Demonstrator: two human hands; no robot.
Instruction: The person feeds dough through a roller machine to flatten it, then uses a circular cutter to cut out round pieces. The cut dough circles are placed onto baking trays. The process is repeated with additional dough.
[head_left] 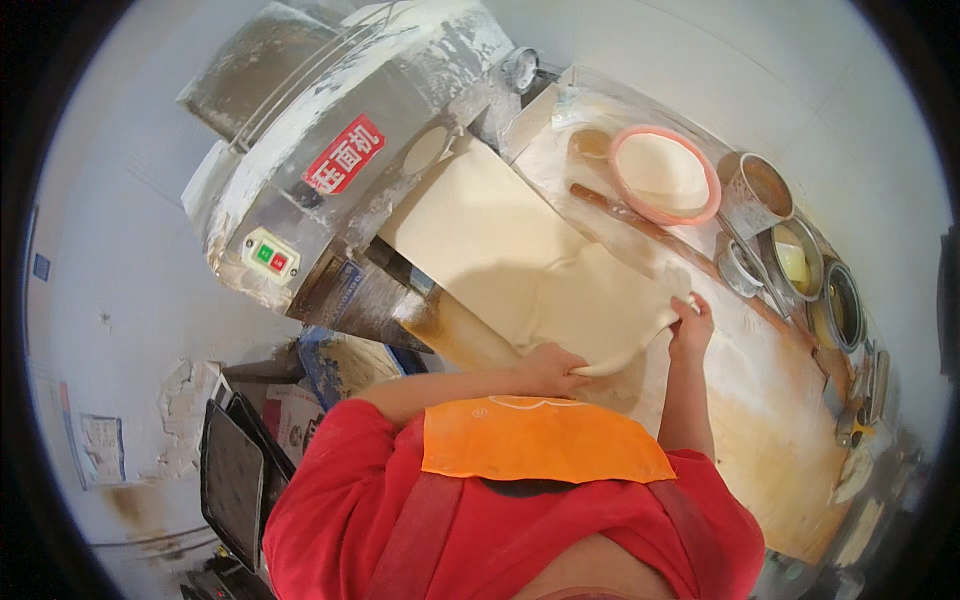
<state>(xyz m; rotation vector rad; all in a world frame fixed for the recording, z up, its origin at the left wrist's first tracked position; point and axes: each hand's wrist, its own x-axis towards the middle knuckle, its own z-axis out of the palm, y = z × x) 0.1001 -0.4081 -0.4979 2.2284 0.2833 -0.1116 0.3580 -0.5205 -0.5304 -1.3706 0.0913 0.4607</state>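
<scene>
A wide, pale sheet of dough (500, 235) runs from the flour-dusted dough-rolling machine (400, 110) down onto the wooden worktable (765, 440). My left hand (550, 370) is closed on the dough's near edge at its left corner. At the right corner, my right hand (691, 325) pinches the same edge between thumb and fingers. Between the two hands the edge hangs in a slight curve, a little rolled. Behind it the sheet lies wrinkled.
Along the table's back stand a pink-rimmed bowl of flour (662, 175), a metal pot (757, 190) and several smaller containers. A rolling pin (620, 208) lies by the bowl. Left of me are dark baking trays (232, 480). The machine carries a green and red switch (271, 257).
</scene>
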